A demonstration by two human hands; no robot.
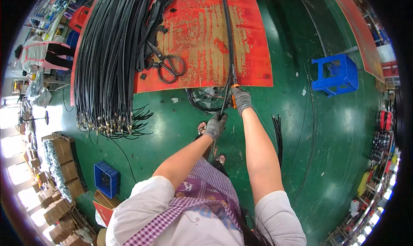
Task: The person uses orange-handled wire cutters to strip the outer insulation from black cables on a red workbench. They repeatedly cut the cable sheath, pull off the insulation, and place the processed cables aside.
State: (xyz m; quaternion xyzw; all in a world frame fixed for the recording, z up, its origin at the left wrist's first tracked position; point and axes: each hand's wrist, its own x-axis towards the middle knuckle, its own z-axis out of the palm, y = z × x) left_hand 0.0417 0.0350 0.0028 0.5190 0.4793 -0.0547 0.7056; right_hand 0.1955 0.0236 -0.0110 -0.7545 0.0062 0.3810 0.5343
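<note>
My left hand [216,125], in a grey glove, is closed on a black cable [228,30] in front of the table's near edge. The cable runs away from me over the red, worn tabletop. Also gloved in grey, my right hand [242,99] grips an orange-handled tool [234,96] right at that edge. Its slim metal end lies along the cable; the exact kind of tool is too small to tell. Black-handled scissors [171,68] lie on the table to the left, spread a little. Beside them a thick bundle of black cables [107,52] hangs over the front edge, with brass-coloured ends.
Below the table edge lies a coil of black cable [202,102]. A blue stool [335,75] stands on the green floor at right, with loose cables [278,136] nearer me. At lower left are a blue crate [106,179] and cardboard boxes [64,160]. Another person [41,56] bends at far left.
</note>
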